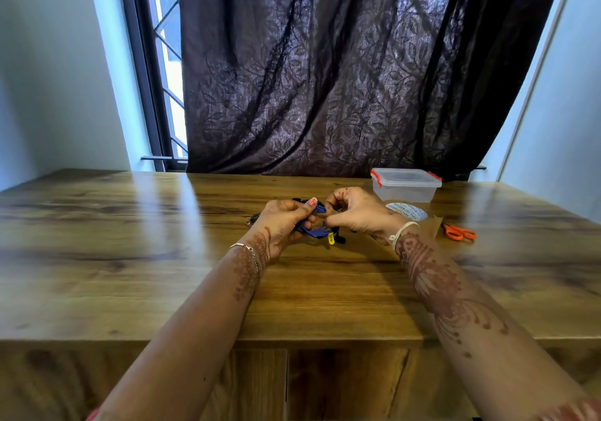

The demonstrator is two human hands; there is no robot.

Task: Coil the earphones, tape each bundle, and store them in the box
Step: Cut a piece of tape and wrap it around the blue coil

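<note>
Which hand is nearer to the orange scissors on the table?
The right hand. The orange scissors lie to its right, not touching it. The left hand is farther left, across the blue earphones that both hands grip.

Most of the blue earphones are hidden inside the left hand and right hand that grip them, so the coil's shape cannot be told. Their yellow tag is too small to read. A dark thing shows only partly behind the left hand. The right wrist covers part of the tape roll, whose print is illegible. Both forearms run off the bottom edge.
</note>
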